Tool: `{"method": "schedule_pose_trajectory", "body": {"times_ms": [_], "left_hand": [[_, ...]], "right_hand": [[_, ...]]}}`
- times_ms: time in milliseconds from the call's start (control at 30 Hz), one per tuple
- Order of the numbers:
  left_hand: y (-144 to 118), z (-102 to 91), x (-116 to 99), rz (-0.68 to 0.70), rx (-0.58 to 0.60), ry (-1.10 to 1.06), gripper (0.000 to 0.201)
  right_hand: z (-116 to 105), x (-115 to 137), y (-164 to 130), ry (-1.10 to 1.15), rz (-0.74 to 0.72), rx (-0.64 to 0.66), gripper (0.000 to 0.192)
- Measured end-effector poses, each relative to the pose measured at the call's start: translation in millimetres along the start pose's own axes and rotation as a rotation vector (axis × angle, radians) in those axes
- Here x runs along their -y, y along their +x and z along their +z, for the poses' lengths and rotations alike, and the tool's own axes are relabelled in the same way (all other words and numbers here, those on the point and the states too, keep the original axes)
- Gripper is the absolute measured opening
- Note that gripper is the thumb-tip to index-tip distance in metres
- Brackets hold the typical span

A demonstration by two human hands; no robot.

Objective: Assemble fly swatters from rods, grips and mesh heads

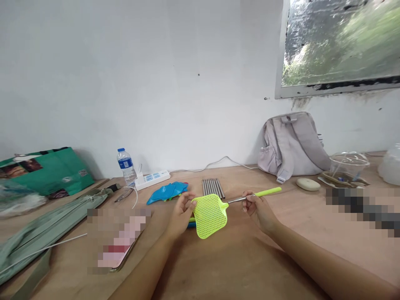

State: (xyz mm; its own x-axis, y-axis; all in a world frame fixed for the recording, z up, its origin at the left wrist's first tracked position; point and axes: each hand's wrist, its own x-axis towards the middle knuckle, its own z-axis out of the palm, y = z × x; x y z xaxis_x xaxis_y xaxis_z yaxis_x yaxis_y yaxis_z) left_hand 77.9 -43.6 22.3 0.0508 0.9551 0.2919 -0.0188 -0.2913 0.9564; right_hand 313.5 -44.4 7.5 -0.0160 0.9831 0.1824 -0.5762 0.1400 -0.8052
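- Fly swatter (pixel 210 216), lime green, held just above the wooden table (pixel 243 258) between both hands; its mesh head is near the person and its thin metal shaft runs right to a green grip.
- Backpack (pixel 292 146), pale grey, leans against the wall at the table's far right; whether anything is inside cannot be told.
- Green bag (pixel 46 171) lies flat at the far left, contents hidden.
- Left hand (pixel 181 212) pinches the left edge of the mesh head with thumb and fingertips.
- Right hand (pixel 258 208) is closed around the metal shaft, just short of the green grip.
- Clear plastic bowl (pixel 348 164) sits right of the backpack with a few small items under it, too small to name.
- Blue swatter heads (pixel 167 191) lie in a loose pile behind the left hand.
- Metal rods (pixel 213 187) lie side by side just beyond the swatter.
- Water bottle (pixel 126 166) stands upright near the wall, beside a power strip (pixel 152 179).
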Motion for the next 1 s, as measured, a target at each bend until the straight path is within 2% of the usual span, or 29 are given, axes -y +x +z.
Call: {"method": "schedule_pose_trajectory", "body": {"times_ms": [167,300,600,767,1000], "left_hand": [[-8.6,13.2,1.2,-0.030,-0.032,-0.092,0.031],[-13.6,24.0,0.0,-0.044,-0.031,-0.132,0.029],[-17.7,31.8,-8.1,-0.161,-0.132,-0.411,0.033],[-19.8,34.2,-13.2,-0.203,-0.149,-0.464,0.037],[-19.7,33.9,-9.0,-0.130,-0.133,-0.392,0.029]], "right_hand": [[1.4,3.3,0.2,0.024,0.029,-0.035,0.006],[4.6,2.9,-2.4,0.057,0.062,0.002,0.007],[19.0,6.6,-10.7,0.355,0.086,-0.094,0.010],[25.9,6.8,-16.3,0.351,0.138,-0.075,0.011],[28.8,12.6,-18.1,0.249,0.068,-0.024,0.011]]}}
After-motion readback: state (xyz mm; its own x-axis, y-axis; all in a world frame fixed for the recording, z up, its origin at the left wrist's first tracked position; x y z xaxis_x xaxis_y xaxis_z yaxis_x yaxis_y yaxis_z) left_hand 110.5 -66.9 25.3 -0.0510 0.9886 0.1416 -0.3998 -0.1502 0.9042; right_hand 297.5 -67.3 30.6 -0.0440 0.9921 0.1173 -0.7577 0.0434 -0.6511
